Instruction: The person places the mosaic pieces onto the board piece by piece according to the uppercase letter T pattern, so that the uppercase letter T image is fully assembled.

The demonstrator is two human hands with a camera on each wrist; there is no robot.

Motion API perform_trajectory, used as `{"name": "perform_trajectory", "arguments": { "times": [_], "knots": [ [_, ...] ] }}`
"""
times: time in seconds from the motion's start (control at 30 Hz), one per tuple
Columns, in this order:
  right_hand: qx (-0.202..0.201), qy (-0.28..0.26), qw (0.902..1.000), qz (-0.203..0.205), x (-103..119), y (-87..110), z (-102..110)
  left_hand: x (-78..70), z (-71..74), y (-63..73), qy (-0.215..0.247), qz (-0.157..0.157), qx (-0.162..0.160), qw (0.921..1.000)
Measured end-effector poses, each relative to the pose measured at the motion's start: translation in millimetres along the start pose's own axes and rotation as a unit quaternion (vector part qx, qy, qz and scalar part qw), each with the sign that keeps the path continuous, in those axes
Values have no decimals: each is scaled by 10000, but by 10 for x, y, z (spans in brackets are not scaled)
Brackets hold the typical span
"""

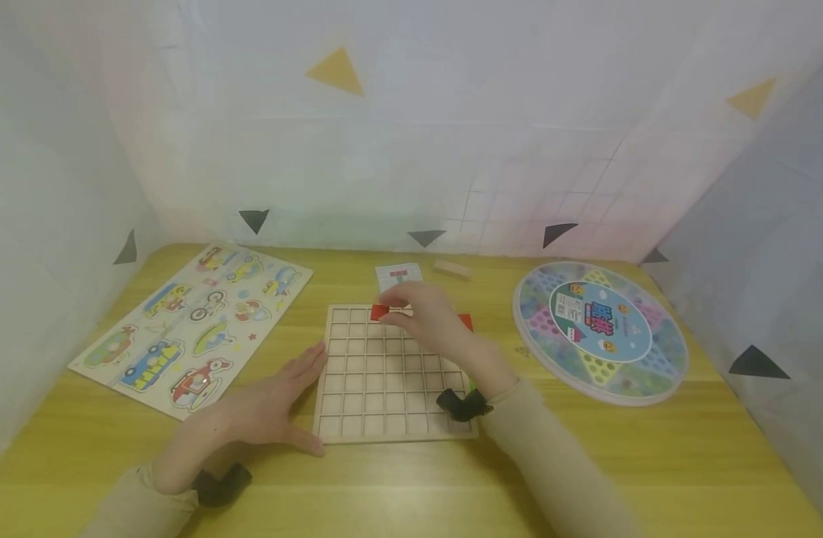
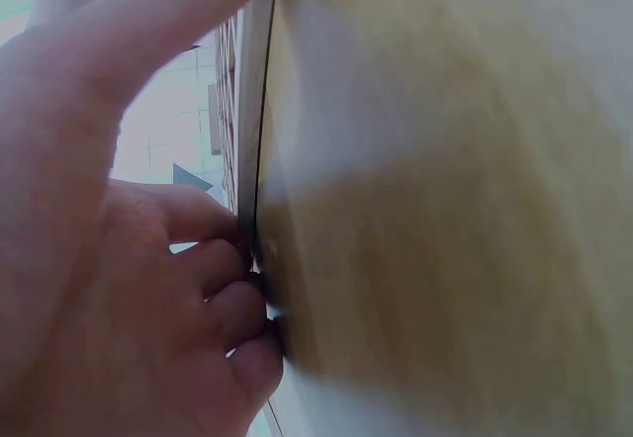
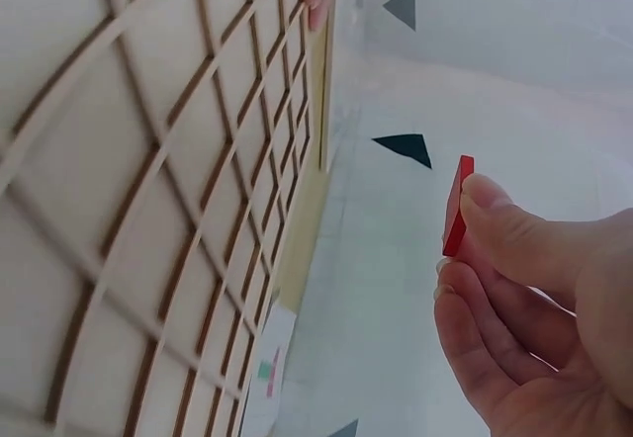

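A wooden grid board (image 1: 374, 403) with square cells lies at the middle of the table. My right hand (image 1: 430, 317) is over its far rows and pinches a red square tile (image 3: 458, 208) between thumb and fingers; in the right wrist view the tile is clear of the grid. Along the board's left edge my left hand (image 1: 266, 403) rests with fingers spread, its fingertips and thumb touching the edge. Another red piece (image 1: 466, 321) and a green piece (image 1: 472, 385) show partly at the board's right side, otherwise hidden by the right hand and wrist.
Behind the board lie a card (image 1: 387, 275) printed with a red and green pattern and a small wooden block (image 1: 452, 269). A vehicle picture puzzle board (image 1: 182, 310) is at the left. A round game box (image 1: 599, 329) sits at the right. White sheeting surrounds the table.
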State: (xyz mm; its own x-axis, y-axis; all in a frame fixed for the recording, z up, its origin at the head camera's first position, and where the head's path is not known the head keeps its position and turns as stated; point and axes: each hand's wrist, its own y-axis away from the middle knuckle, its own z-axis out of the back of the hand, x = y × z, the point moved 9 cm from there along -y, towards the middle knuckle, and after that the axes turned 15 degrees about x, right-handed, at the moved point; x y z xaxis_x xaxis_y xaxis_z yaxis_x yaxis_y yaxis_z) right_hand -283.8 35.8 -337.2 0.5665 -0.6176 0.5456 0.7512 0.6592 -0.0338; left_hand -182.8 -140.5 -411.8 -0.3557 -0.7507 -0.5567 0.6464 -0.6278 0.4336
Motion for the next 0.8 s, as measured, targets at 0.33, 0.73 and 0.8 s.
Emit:
{"name": "perform_trajectory", "arguments": {
  "times": [0.33,0.73,0.8],
  "knots": [
    [198,-486,9986,-36,51,-131,-148,64,-41,-40,1,24,20,10000],
    [409,-787,9958,-241,-144,-186,-347,68,-38,-47,-2,27,39,10000],
    [445,-826,9953,-256,-164,-196,-372,63,-38,-46,-21,22,33,10000]
  ]
}}
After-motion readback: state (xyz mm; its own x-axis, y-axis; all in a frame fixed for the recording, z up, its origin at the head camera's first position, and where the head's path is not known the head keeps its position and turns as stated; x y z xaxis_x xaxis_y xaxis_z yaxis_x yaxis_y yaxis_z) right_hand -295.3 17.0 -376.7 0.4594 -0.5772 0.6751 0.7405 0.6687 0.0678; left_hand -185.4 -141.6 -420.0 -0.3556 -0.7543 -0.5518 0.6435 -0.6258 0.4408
